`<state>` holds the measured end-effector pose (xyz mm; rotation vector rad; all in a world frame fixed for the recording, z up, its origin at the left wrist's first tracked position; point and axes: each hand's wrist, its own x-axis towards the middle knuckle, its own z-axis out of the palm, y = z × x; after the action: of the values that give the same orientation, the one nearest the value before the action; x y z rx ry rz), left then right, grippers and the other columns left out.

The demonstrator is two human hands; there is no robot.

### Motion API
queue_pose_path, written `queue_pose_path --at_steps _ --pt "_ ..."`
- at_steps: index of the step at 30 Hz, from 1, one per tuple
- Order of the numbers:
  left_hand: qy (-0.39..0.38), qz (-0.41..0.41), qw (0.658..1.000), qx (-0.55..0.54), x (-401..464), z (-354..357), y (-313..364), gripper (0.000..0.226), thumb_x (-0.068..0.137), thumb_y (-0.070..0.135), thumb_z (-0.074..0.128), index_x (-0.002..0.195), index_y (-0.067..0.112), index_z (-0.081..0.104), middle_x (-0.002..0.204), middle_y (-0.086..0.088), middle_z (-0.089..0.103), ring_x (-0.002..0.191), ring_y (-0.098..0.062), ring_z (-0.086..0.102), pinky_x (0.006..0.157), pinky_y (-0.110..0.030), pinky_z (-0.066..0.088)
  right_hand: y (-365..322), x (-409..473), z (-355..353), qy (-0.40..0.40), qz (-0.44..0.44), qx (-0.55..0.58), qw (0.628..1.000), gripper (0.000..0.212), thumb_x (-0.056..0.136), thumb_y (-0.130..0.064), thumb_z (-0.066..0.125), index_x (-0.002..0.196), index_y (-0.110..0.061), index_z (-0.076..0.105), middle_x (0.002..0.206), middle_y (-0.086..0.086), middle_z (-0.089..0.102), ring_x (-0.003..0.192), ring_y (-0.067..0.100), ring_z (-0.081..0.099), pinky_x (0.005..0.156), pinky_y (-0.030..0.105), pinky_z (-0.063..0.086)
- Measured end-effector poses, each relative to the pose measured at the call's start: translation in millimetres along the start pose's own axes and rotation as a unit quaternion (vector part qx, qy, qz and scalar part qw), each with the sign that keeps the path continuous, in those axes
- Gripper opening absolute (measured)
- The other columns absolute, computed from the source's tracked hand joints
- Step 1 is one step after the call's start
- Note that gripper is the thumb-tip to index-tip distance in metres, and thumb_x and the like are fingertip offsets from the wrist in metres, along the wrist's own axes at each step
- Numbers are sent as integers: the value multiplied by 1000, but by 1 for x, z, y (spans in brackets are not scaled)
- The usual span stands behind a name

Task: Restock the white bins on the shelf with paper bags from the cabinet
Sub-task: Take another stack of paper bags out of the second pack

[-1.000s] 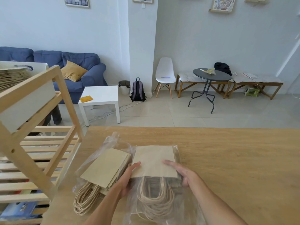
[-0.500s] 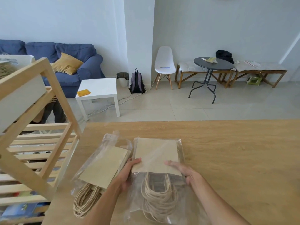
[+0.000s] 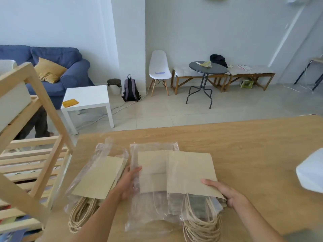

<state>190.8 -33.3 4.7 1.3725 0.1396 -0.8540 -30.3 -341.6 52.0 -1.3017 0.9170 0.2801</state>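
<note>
The right hand is gripping a stack of paper bags at its lower right corner, fingers lying on top and the thumb hidden underneath. The stack is lying half out of a clear wrapper on the wooden table, its twine handles pointing toward the person. The left hand is pressing down on the wrapper's left edge, fingers nearly straight and together, the thumb lying over the plastic. Just left of that hand, a 2nd pack of bags is lying in its own wrapper, tilted, with its handles hanging past the near end. A wooden shelf is standing at the table's left edge, with a white bin sitting on an upper level. Another white bin is showing at the right edge, on the table.
</note>
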Motion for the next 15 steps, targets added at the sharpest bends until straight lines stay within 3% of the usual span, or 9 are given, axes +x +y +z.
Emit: queue_pose_path --at_steps 3,5,7,8,10,13,15 --pt "-14 19 1000 15 -3 3 -2 85 66 41 86 135 18 44 91 -3 60 49 -13 61 43 -26 45 15 -22 -26 40 -10 34 999 87 45 -35 93 121 -1 65 103 25 76 80 34 75 69 41 61" --pt "6 50 998 40 -2 2 -1 92 67 45 87 141 19 40 104 -9 63 69 -24 69 50 -34 54 22 -41 -44 56 -17 60 996 75 55 -32 87 120 0 66 100 26 76 74 33 75 71 41 62" --pt "53 83 989 109 -5 3 0 106 61 59 87 145 16 39 125 -20 62 104 -39 68 79 -51 61 26 -58 -65 77 -25 78 994 69 61 -29 86 120 1 66 101 26 76 73 33 75 71 40 62" --pt "74 99 981 150 -9 4 0 111 59 64 86 146 14 39 133 -19 60 114 -40 64 94 -54 56 27 -67 -75 88 -32 87 992 69 62 -28 88 121 1 66 101 26 76 74 33 75 72 41 62" --pt "93 124 969 194 -18 10 0 106 71 58 82 151 9 33 146 -14 52 128 -35 55 108 -51 45 26 -86 -93 110 -50 97 988 81 52 -33 95 121 -1 65 103 26 75 77 34 75 76 43 62" --pt "102 129 960 228 -30 20 -1 96 86 45 74 158 13 19 158 -12 38 142 -34 40 117 -49 33 12 -108 -110 107 -75 129 983 111 13 -40 102 112 -3 68 101 26 76 75 34 76 70 46 64" --pt "112 136 944 277 -35 22 -3 96 89 41 72 160 16 14 163 -11 30 148 -33 31 120 -48 26 -3 -119 -118 93 -93 149 980 106 16 -40 102 110 -3 69 100 24 76 72 33 77 69 49 63"
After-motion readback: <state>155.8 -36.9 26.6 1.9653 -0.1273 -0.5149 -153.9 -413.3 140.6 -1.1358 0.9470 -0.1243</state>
